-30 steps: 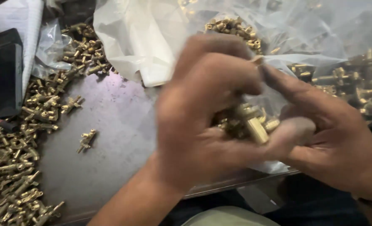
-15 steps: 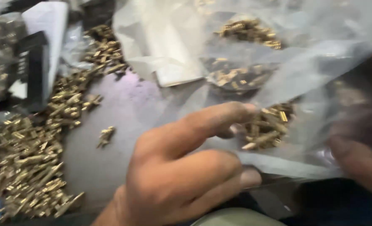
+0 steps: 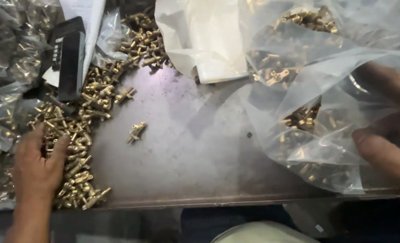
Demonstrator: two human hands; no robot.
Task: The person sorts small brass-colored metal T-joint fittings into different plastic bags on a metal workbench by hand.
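The grey metal desk carries the work, with a bare stretch across its middle. Along its right side lies a large clear plastic bag, crumpled and partly filled with small brass fittings. By my judgement a fair share is already bagged, though much is left. The bigger mass, a loose heap of brass fittings, runs down the left edge from the far left corner almost to the near edge.

The left hand lies flat on the near end of that heap, fingers spread and lightly curled over the pieces, not visibly pinching any. The right hand is at the bag near the right edge, thumb and fingers apart around the plastic; whether it truly grips the film I cannot tell, since the picture edge cuts it off.

A black device and white paper lie toward the far edge. One single fitting sits alone on the bare metal. Further bags at far left are blurred.
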